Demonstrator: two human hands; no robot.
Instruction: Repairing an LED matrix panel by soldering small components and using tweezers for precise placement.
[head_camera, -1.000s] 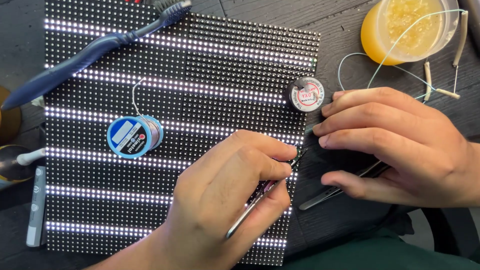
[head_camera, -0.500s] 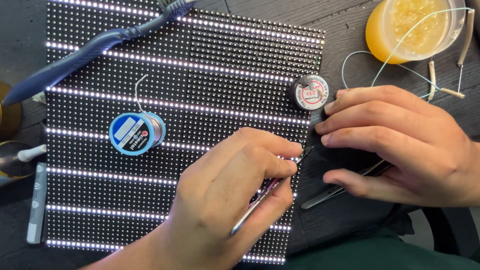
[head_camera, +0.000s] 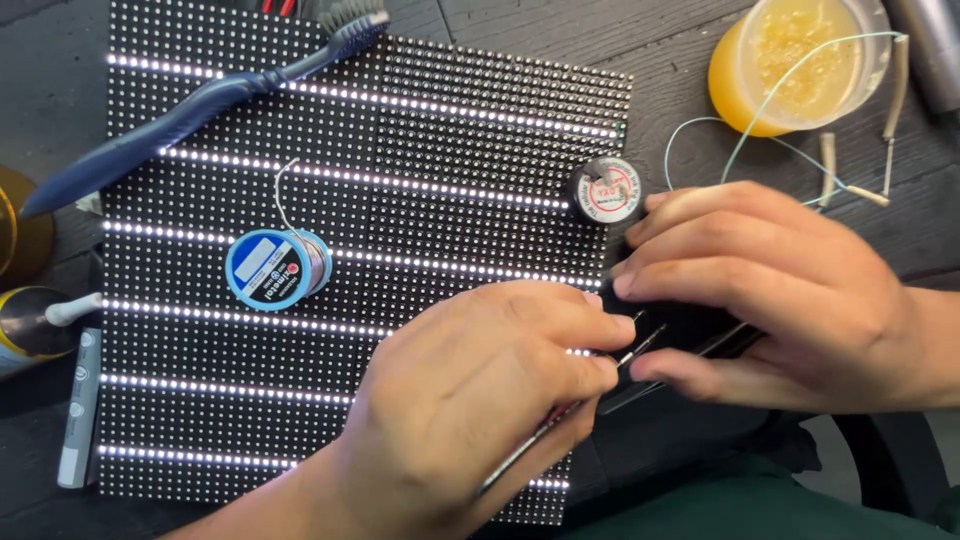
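A black LED panel with several lit rows lies on the dark table. My left hand grips thin metal tweezers, whose tips reach the panel's right edge next to my right fingers. My right hand pinches a small black piece between fingers and thumb at that edge. A thin dark rod runs under the right hand. What lies beneath the right palm is hidden.
A blue solder spool and a small round tin rest on the panel. A dark blue toothbrush lies across its top left. An orange cup with thin wires stands at the top right. A grey strip sits left.
The left hand has slid the tweezers' tips a little closer to the right fingers. The right hand stays on the black piece. The view has drifted slightly.
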